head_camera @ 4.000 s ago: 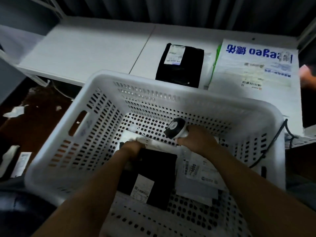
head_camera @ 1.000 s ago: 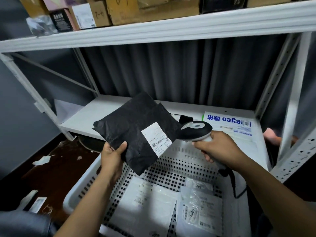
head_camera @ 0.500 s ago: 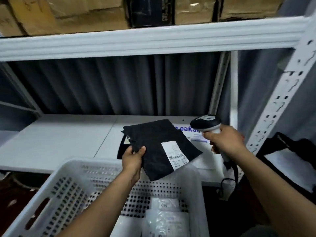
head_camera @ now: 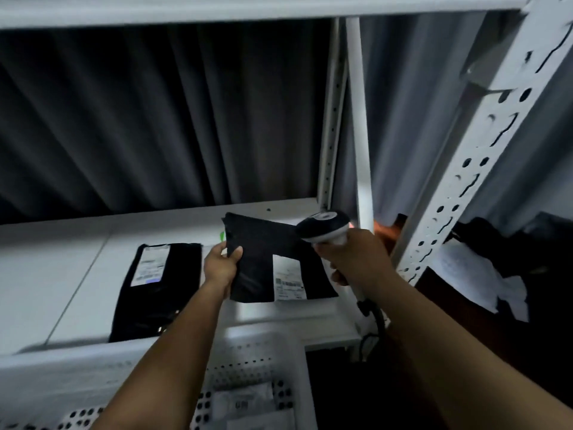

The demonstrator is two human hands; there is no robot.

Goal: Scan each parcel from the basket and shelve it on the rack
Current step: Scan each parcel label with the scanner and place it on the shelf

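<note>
My left hand (head_camera: 221,263) grips the left edge of a black parcel (head_camera: 263,259) with a white label, held low over the right part of the white rack shelf (head_camera: 62,274). My right hand (head_camera: 350,256) grips a black and white barcode scanner (head_camera: 324,226), whose head sits over the parcel's upper right corner. A second black parcel (head_camera: 158,287) with a white label lies flat on the shelf to the left. The white perforated basket (head_camera: 257,346) stands below the shelf's front edge, with white parcels (head_camera: 245,405) partly visible inside it.
White perforated rack uprights (head_camera: 474,169) rise on the right, and a thinner post (head_camera: 361,150) stands behind the scanner. A dark curtain (head_camera: 155,119) hangs behind the shelf. Dark and white bags (head_camera: 483,274) lie on the neighbouring rack at right. The scanner's cable (head_camera: 376,318) hangs down.
The black parcel came out of the basket, was held up by the scanner, and has moved forward and down over the shelf's right part, covering the white printed bag there. My view has moved closer.
</note>
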